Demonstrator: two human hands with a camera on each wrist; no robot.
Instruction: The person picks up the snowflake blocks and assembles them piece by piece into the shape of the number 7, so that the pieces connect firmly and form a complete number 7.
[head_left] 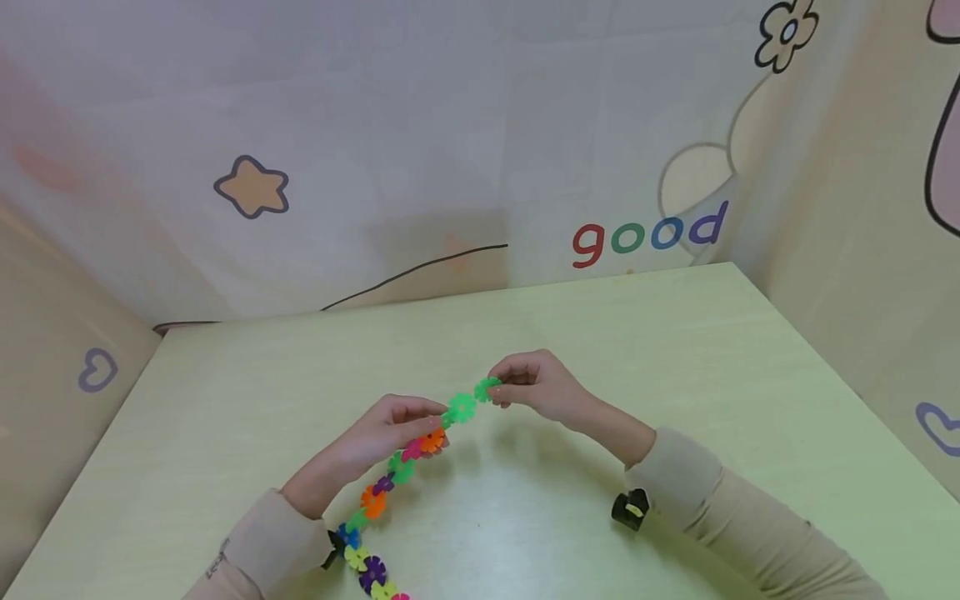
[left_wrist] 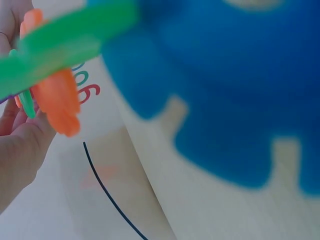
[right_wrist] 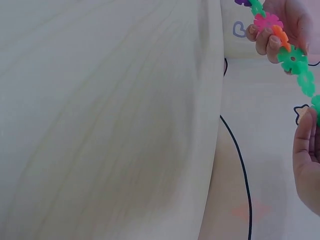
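Observation:
A chain of linked, notched plastic flower pieces, the snowflake-disc kind, in green, orange, pink, purple, blue and yellow hangs from my left hand (head_left: 393,429). That hand grips the chain near its upper end, around an orange flower piece (head_left: 431,441) and a pink one. Beyond its fingertips sticks out a green flower piece (head_left: 462,407). My right hand (head_left: 543,387) pinches another green flower piece (head_left: 486,388) right beside it; whether the two are joined I cannot tell. Close to the left wrist camera, a blue flower piece (left_wrist: 225,100) looms large and blurred, hiding much of the view.
Below both hands lies a pale wooden table (head_left: 525,517). The chain's lower part runs past the left wrist and out of the bottom edge. A printed cloth backdrop (head_left: 420,125) stands behind and on both sides. Each sleeve has a black wrist camera (head_left: 630,509) on it.

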